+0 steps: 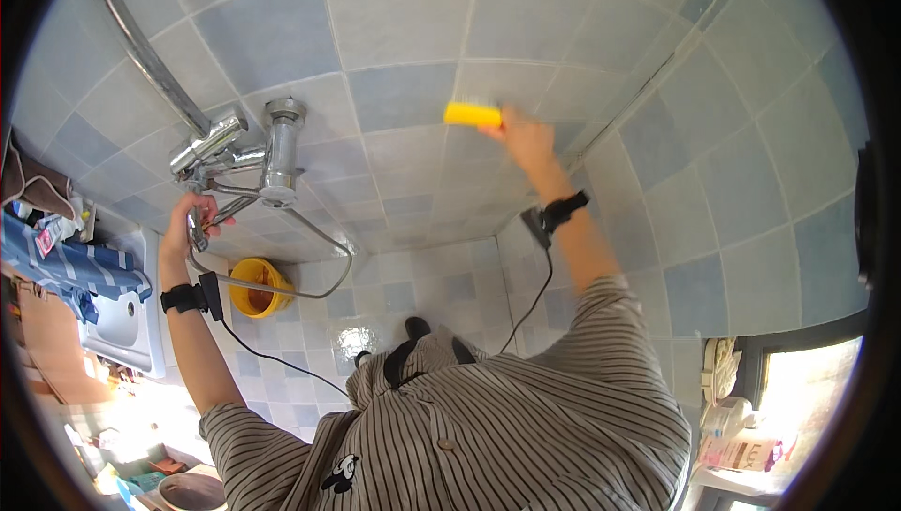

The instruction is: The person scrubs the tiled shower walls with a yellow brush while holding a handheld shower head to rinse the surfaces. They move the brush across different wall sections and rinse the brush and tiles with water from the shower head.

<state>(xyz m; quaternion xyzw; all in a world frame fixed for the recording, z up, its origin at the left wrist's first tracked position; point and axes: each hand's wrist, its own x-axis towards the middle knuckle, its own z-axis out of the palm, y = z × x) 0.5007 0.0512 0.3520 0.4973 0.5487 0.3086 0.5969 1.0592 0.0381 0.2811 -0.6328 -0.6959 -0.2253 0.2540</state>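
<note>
My right hand [524, 134] grips a yellow scrubbing brush [473, 115], its bristles turned to the tiled wall [394, 25]; both hand and brush are slightly blurred. At the left, my left hand [193, 219] is closed around the chrome spout or lower fitting [196, 229] of the shower mixer [209, 141]. Beside it a chrome cylindrical fitting [280, 159] is fixed to the wall. A flexible metal shower hose [338, 268] hangs in a loop below the fittings. Dark straps with cabled devices are on both wrists.
A yellow bucket [292, 293] with something brown inside stands on the tiled floor [415, 272]. At the left, a white washbasin [116, 328] has a blue striped cloth [70, 257] over its edge. Bottles and packages stand by the window [809, 398] at lower right.
</note>
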